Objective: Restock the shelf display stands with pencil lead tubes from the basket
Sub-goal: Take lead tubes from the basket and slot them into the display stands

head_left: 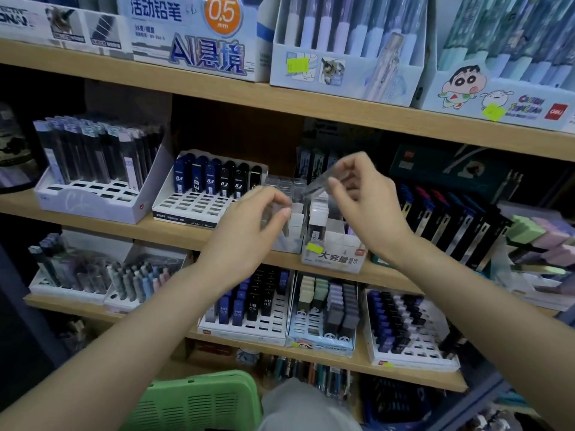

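Wooden shelves (174,233) fill the view, tier on tier, crowded with stationery stands. Green plastic shows at the bottom edge: the basket (199,402) sits well below your fingers, close to your body, and what lies in it cannot be seen.

On the middle shelf, left of your left fingers, a white slotted stand (186,209) holds a back row of dark tubes marked 0.3, with its front slots bare. Directly beneath your right fingers stands a smaller display stand (339,259) with a yellow sticker on its front, and white-capped tubes stand upright in it.

Your left hand (245,231) and right hand (370,206) both reach to this middle shelf, near each other but apart. Your right fingers (339,186) pinch a clear pencil lead tube (317,183), tilted, with its lower end pointing down toward the stickered stand; it is blurred. Your left fingers (280,209) curl round a clear piece (272,217) just left of that stand, too blurred to tell whether it is another tube.
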The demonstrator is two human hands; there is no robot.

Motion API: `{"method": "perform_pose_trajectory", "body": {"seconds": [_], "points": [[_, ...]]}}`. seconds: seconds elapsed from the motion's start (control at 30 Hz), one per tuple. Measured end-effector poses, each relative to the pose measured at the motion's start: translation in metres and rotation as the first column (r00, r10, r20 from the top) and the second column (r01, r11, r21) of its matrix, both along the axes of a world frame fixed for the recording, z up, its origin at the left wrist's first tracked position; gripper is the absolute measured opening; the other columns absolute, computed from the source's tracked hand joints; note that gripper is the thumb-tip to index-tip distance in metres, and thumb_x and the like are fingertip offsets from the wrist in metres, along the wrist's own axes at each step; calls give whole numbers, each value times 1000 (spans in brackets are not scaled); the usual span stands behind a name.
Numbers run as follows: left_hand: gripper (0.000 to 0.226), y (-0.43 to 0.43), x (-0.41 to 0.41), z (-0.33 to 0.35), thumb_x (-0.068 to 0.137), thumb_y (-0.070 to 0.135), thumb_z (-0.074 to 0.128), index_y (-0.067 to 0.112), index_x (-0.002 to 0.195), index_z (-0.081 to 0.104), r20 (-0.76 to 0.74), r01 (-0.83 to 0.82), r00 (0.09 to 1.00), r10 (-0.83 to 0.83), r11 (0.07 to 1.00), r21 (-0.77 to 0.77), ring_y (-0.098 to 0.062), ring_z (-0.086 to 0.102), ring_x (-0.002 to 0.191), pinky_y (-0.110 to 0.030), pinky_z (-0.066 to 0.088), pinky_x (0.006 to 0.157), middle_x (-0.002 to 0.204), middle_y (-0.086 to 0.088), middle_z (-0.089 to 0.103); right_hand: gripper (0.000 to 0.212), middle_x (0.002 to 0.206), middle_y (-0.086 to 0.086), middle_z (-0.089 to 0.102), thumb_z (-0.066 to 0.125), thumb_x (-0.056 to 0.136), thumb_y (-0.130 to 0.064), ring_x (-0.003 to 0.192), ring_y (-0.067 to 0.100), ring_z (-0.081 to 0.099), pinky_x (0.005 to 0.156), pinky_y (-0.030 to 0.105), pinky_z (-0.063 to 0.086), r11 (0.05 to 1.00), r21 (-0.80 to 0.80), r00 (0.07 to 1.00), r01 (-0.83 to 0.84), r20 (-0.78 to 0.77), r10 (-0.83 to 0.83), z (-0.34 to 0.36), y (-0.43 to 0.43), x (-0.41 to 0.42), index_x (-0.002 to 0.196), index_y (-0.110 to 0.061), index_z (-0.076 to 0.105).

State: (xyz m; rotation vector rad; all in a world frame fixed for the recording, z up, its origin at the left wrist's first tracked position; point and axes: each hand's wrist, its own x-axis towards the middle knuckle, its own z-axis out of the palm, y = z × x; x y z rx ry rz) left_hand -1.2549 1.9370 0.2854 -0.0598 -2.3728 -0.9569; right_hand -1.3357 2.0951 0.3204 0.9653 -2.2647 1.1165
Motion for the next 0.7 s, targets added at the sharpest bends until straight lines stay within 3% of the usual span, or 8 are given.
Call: {"method": "perform_pose_trajectory", "body": {"seconds": [0.1, 0.2, 0.33, 0.5, 0.57, 0.7], "points": [[30, -8, -15, -1, 96, 28, 50, 23, 125, 53, 14, -10, 1000, 13, 980, -198, -2, 44, 111, -19, 32, 93, 122, 12, 52, 13, 85, -13, 53, 54, 95, -16, 76, -4, 54, 70, 10, 46, 997, 74, 999, 35, -37, -33, 1, -14, -24, 107, -18, 50], [36, -12, -23, -7, 96, 27, 49, 22, 132, 49, 60, 16, 998, 2, 955, -298, -5, 41, 120, -24, 32, 102, 132, 8, 49, 16, 83, -9, 56, 54, 94, -14, 75, 6, 59, 77, 27, 52, 980, 195, 998, 41, -55, -30, 0, -27, -41, 110, -15, 53], [40, -14, -25, -16, 98, 26, 46, 24, 138, 42, 84, 31, 996, -5, 950, -309, -6, 30, 133, -20, 24, 105, 143, 10, 39, 19, 90, 1, 62, 58, 92, -13, 85, 17, 62, 83, 37, 53, 941, 330, 996, 74, -79, -50, -4, -37, -58, 111, -12, 60], [42, -17, -25, -23, 99, 25, 45, 26, 140, 38, 67, 63, 997, -44, 950, -305, -1, 23, 135, -12, 16, 100, 147, 12, 33, 24, 115, 9, 61, 55, 95, -16, 108, 21, 56, 96, 27, 42, 894, 435, 994, 106, -74, -82, -5, -42, -66, 114, -9, 66], [42, -18, -25, -24, 99, 26, 44, 27, 140, 38, 61, 66, 997, -50, 951, -302, 1, 21, 135, -11, 16, 100, 147, 13, 32, 23, 113, 7, 63, 56, 94, -16, 107, 20, 58, 97, 30, 44, 899, 428, 995, 94, -54, -78, -4, -43, -66, 114, -9, 66], [42, -19, -26, -24, 99, 26, 43, 27, 141, 37, 57, 67, 997, -52, 951, -303, 0, 22, 135, -14, 18, 101, 147, 13, 31, 11, 95, 1, 65, 61, 91, -14, 91, 17, 62, 85, 38, 52, 887, 450, 994, 101, -82, -71, -3, -44, -66, 101, -13, 65]]}}
